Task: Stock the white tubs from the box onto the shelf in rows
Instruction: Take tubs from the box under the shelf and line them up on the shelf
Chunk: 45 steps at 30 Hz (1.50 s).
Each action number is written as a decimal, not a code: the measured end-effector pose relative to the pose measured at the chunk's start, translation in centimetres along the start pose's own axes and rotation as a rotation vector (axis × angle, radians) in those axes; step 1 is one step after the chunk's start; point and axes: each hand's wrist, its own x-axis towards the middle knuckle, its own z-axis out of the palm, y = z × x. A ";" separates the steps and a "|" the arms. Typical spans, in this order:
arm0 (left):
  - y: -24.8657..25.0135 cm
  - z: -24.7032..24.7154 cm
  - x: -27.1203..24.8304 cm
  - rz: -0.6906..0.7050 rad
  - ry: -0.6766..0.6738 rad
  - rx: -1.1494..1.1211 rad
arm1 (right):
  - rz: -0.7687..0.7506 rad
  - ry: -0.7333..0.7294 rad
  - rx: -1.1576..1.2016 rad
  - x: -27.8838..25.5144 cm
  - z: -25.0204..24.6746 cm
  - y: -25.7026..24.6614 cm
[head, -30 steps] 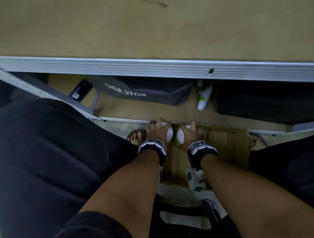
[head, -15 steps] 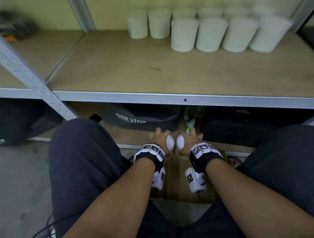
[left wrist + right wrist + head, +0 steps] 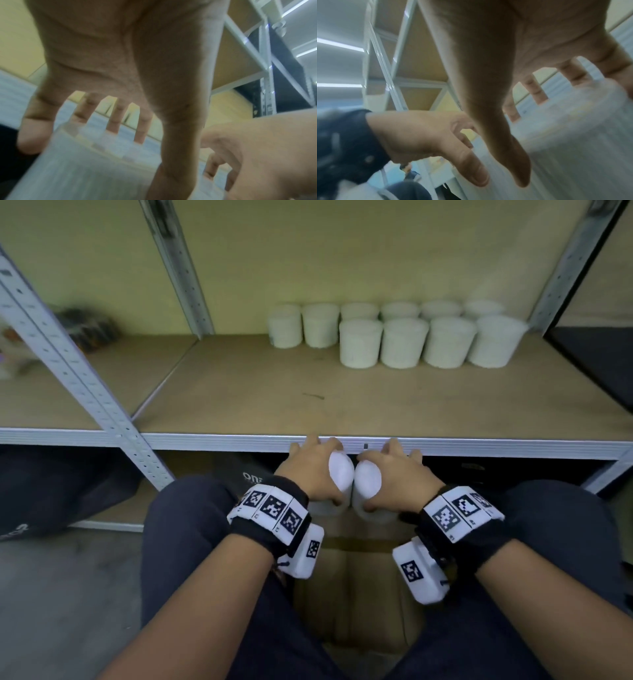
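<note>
My left hand (image 3: 313, 470) grips a white tub (image 3: 339, 474) from above, fingers curled over its lid. Beside it my right hand (image 3: 399, 477) grips a second white tub (image 3: 369, 478) the same way. Both tubs hang side by side, nearly touching, just below the shelf's front edge (image 3: 479, 447). In the left wrist view the tub (image 3: 89, 166) fills the lower left under my fingers (image 3: 114, 119). The right wrist view shows its tub (image 3: 573, 135) at the lower right. Several white tubs (image 3: 404, 342) stand in two rows at the back right of the wooden shelf. The cardboard box (image 3: 356, 587) sits between my knees.
A perforated metal upright (image 3: 78, 378) slants at the left, and another upright (image 3: 178, 265) stands at the shelf's back. Dark bags (image 3: 51, 487) lie on the lower level under the shelf. The shelf board (image 3: 274, 392) in front of the rows is bare wood.
Both hands have lifted the two tubs up out of the box to just under the shelf's front edge. The head view has tilted up and now shows the rows of tubs.
</note>
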 end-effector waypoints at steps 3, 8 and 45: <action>0.7 -2.6 -0.8 0.051 0.066 0.005 | -0.044 0.055 0.020 -1.2 -2.4 -0.4; 2.3 -6.6 -1.8 0.077 0.196 0.005 | -0.086 0.175 0.049 -2.3 -6.9 -0.5; 1.9 -9.1 3.4 0.144 0.382 -0.097 | -0.221 0.434 0.109 4.7 -10.3 1.4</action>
